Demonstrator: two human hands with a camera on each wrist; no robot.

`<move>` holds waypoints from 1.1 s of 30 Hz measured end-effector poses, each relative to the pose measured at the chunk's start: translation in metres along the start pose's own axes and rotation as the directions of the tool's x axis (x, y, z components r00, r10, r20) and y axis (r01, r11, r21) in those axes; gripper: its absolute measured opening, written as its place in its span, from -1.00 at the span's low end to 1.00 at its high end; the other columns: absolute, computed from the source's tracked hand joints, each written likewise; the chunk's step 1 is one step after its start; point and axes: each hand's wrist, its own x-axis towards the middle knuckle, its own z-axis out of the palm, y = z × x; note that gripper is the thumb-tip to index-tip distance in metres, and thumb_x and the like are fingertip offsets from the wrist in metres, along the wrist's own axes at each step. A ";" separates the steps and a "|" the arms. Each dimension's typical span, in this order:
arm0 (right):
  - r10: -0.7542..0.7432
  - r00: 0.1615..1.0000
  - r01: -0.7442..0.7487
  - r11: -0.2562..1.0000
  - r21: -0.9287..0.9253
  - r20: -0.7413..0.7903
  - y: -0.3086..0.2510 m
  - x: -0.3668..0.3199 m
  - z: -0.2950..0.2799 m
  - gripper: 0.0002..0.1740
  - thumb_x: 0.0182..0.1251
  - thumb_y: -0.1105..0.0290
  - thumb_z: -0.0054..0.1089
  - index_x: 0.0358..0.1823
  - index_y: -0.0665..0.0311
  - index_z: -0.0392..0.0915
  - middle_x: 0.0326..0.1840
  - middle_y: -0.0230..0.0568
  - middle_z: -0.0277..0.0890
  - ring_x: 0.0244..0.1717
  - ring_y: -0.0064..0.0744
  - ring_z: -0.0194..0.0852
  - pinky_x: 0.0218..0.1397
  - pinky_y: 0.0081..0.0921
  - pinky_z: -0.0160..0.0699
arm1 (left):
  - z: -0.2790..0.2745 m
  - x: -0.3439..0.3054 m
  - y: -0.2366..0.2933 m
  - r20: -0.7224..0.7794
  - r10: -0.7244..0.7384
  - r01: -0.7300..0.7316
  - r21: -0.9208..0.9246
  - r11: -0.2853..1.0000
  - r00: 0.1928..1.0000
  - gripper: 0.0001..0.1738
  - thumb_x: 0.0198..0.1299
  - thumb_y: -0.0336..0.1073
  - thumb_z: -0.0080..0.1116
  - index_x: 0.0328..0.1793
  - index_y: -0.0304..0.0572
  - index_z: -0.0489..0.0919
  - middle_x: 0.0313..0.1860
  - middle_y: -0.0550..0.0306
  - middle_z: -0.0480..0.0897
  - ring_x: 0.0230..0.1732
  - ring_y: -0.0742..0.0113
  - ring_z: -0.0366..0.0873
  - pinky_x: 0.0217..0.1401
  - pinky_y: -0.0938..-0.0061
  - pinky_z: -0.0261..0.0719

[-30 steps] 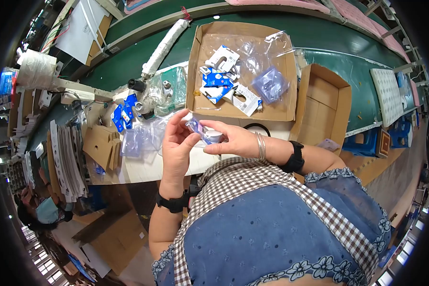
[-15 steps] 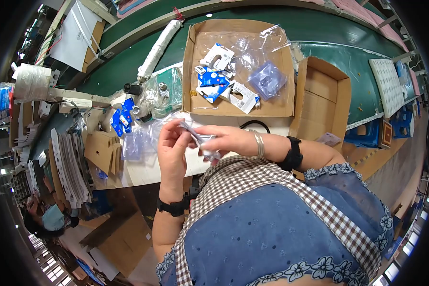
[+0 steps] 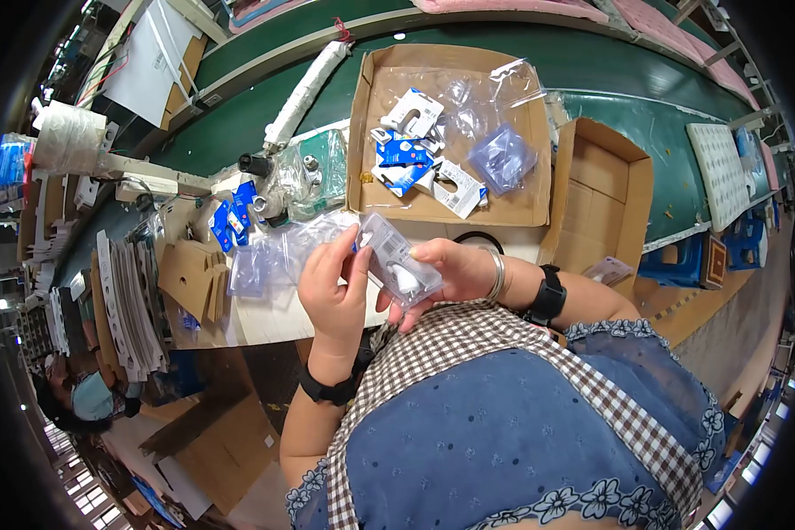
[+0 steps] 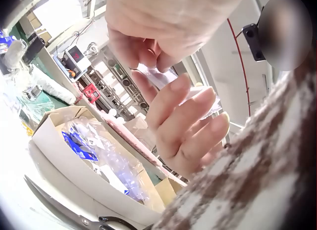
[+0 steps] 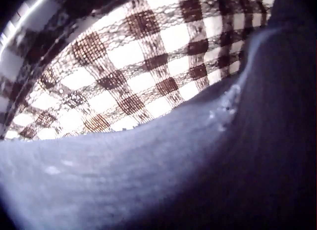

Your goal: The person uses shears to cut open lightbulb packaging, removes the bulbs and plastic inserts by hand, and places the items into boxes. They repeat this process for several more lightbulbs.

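Note:
Over the near edge of the bench, both hands hold a clear plastic blister pack (image 3: 396, 256) with a printed card and a white rounded item inside. My left hand (image 3: 334, 287) pinches its upper left end between thumb and fingers. Around the lower right end, my right hand (image 3: 455, 269) has its thumb on the face and its fingers underneath. The left wrist view shows the left hand (image 4: 168, 22) above, the right hand's fingers (image 4: 183, 123) below and a sliver of the pack (image 4: 157, 76) between them. Only checked and blue cloth (image 5: 148, 67) fills the right wrist view.
Beyond the hands stands a cardboard tray (image 3: 539, 150) with blue and white cards (image 3: 405, 152) and clear plastic shells (image 3: 502, 159). Another cardboard box (image 3: 592, 194) is to its right. Plastic shells (image 3: 252, 272), blue cards (image 3: 231, 216) and cardboard pieces (image 3: 190, 276) lie to the left.
The pack has been turned from edge-on to face-up, showing its card and white item. The right hand has shifted from over it to its right side.

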 end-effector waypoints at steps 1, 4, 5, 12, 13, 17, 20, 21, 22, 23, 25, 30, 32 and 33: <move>0.001 1.000 -0.001 1.000 -0.004 -0.001 0.001 0.001 0.001 -0.37 0.27 -0.04 -0.18 0.12 0.39 0.23 -0.10 0.09 0.45 -0.18 -0.22 0.56 -0.09 -0.24 0.61 | -0.001 -0.001 0.001 -0.013 0.036 -0.036 0.037 0.999 0.999 -0.70 0.00 -0.54 0.21 -0.07 -0.25 0.58 -0.51 0.15 0.50 -0.56 0.48 0.41 -0.55 0.62 0.35; -0.002 1.000 0.002 1.000 -0.012 -0.020 0.003 0.001 0.003 -0.39 0.26 -0.03 -0.13 0.10 0.38 0.24 -0.12 0.03 0.46 -0.18 -0.25 0.56 -0.09 -0.28 0.62 | 0.000 -0.005 -0.003 -0.045 0.088 -0.084 0.085 0.993 0.995 -0.70 -0.02 -0.57 0.22 -0.09 -0.26 0.58 -0.48 0.15 0.50 -0.56 0.46 0.41 -0.52 0.61 0.37; 0.006 0.999 -0.006 1.000 -0.011 -0.032 0.004 0.002 0.003 -0.39 0.26 -0.03 -0.13 0.10 0.38 0.25 -0.13 0.01 0.46 -0.19 -0.26 0.56 -0.09 -0.30 0.62 | 0.001 -0.007 -0.006 -0.067 0.104 -0.098 0.095 0.991 0.992 -0.70 -0.04 -0.58 0.23 -0.11 -0.26 0.58 -0.46 0.14 0.51 -0.55 0.45 0.42 -0.51 0.60 0.38; -0.044 0.987 0.023 0.991 -0.133 -0.155 0.007 0.004 0.008 -0.36 0.24 -0.09 -0.11 0.07 0.37 0.27 -0.17 -0.06 0.47 -0.23 -0.30 0.56 -0.12 -0.33 0.63 | 0.002 -0.008 -0.014 -0.190 0.135 -0.130 0.036 0.991 0.972 -0.80 -0.08 -0.62 0.24 -0.30 -0.27 0.54 -0.41 0.10 0.51 -0.51 0.37 0.45 -0.49 0.57 0.40; -0.043 0.987 0.022 0.991 -0.133 -0.155 0.006 0.005 0.008 -0.36 0.24 -0.09 -0.11 0.07 0.37 0.27 -0.17 -0.06 0.47 -0.23 -0.30 0.56 -0.12 -0.33 0.63 | 0.003 -0.007 -0.018 -0.197 0.239 -0.217 0.127 0.968 0.951 -0.80 -0.09 -0.63 0.24 -0.31 -0.27 0.53 -0.41 0.10 0.51 -0.49 0.32 0.46 -0.48 0.54 0.41; 0.007 0.973 -0.014 0.999 -0.030 -0.229 0.005 0.006 0.008 -0.30 0.24 -0.13 -0.21 0.09 0.41 0.29 -0.15 0.03 0.48 -0.20 -0.20 0.56 -0.09 -0.26 0.60 | 0.003 -0.004 -0.019 -0.209 0.357 -0.302 0.256 0.918 0.910 -0.80 -0.09 -0.64 0.21 -0.33 -0.27 0.51 -0.41 0.08 0.51 -0.41 0.16 0.49 -0.39 0.42 0.45; -0.027 0.965 0.030 1.000 0.006 -0.260 0.005 0.004 0.004 -0.26 0.23 -0.13 -0.27 0.12 0.44 0.30 -0.12 0.10 0.49 -0.17 -0.11 0.56 -0.06 -0.20 0.57 | 0.000 -0.001 -0.018 -0.174 0.393 -0.344 0.256 0.903 0.903 -0.81 -0.09 -0.63 0.20 -0.33 -0.27 0.50 -0.37 0.07 0.55 -0.34 0.13 0.51 -0.29 0.39 0.46; -0.041 0.966 0.047 0.999 0.018 -0.255 0.004 0.003 0.001 -0.25 0.23 -0.13 -0.27 0.14 0.45 0.29 -0.11 0.12 0.48 -0.17 -0.11 0.56 -0.06 -0.19 0.57 | -0.002 0.001 -0.017 -0.172 0.394 -0.346 0.255 0.903 0.903 -0.81 -0.09 -0.63 0.20 -0.33 -0.27 0.50 -0.37 0.07 0.55 -0.34 0.13 0.51 -0.29 0.39 0.46; -0.044 0.966 0.050 0.999 0.020 -0.256 0.004 0.003 -0.001 -0.25 0.23 -0.13 -0.27 0.14 0.45 0.29 -0.11 0.12 0.48 -0.17 -0.11 0.56 -0.06 -0.19 0.57 | -0.004 0.003 -0.015 -0.132 0.388 -0.370 0.141 0.918 0.912 -0.81 -0.10 -0.64 0.18 -0.34 -0.27 0.49 -0.34 0.05 0.56 -0.30 0.12 0.51 -0.23 0.38 0.46; -0.075 0.965 0.074 0.997 -0.016 -0.251 0.002 0.002 -0.004 -0.26 0.22 -0.13 -0.26 0.15 0.42 0.28 -0.11 0.11 0.48 -0.17 -0.13 0.55 -0.06 -0.19 0.57 | -0.007 0.004 -0.014 -0.091 0.385 -0.385 0.026 0.923 0.918 -0.80 -0.11 -0.65 0.17 -0.35 -0.27 0.49 -0.30 0.04 0.58 -0.26 0.12 0.51 -0.17 0.37 0.45; -0.114 0.963 0.104 0.993 -0.051 -0.245 0.003 0.001 -0.009 -0.27 0.22 -0.12 -0.26 0.17 0.40 0.27 -0.11 0.10 0.48 -0.18 -0.16 0.55 -0.06 -0.18 0.57 | -0.016 0.006 -0.013 0.052 0.302 -0.297 -0.074 0.952 0.952 -0.82 -0.08 -0.63 0.14 -0.32 -0.28 0.51 -0.27 0.04 0.59 -0.23 0.14 0.51 -0.15 0.39 0.45; -0.426 0.856 0.124 0.720 -0.683 -0.293 0.000 -0.001 -0.002 -0.34 0.20 -0.09 -0.18 0.17 0.27 0.30 -0.20 -0.08 0.50 -0.19 -0.32 0.52 -0.08 -0.39 0.51 | -0.040 0.012 -0.027 0.466 0.068 0.094 -0.316 0.944 0.882 -0.79 0.12 -0.42 0.04 -0.14 -0.33 0.59 -0.26 0.13 0.59 -0.20 0.32 0.48 -0.10 0.53 0.40; -0.431 0.857 0.021 0.577 -0.816 -0.283 -0.002 -0.003 -0.002 -0.35 0.19 -0.06 -0.16 0.18 0.25 0.29 -0.14 -0.06 0.48 -0.16 -0.30 0.50 -0.08 -0.40 0.47 | -0.033 0.007 -0.032 0.477 -0.160 0.315 -0.266 0.911 0.864 -0.78 0.14 -0.39 0.05 -0.12 -0.34 0.58 -0.26 0.15 0.59 -0.21 0.38 0.47 -0.11 0.57 0.39; -0.434 0.859 -0.082 0.406 -0.910 -0.271 -0.003 -0.004 -0.001 -0.36 0.18 -0.03 -0.15 0.20 0.22 0.28 -0.08 -0.04 0.47 -0.13 -0.28 0.47 -0.08 -0.41 0.44 | -0.030 0.005 -0.031 0.476 -0.377 0.521 -0.217 0.825 0.795 -0.76 0.17 -0.36 0.07 -0.10 -0.35 0.57 -0.25 0.17 0.58 -0.21 0.45 0.46 -0.12 0.62 0.38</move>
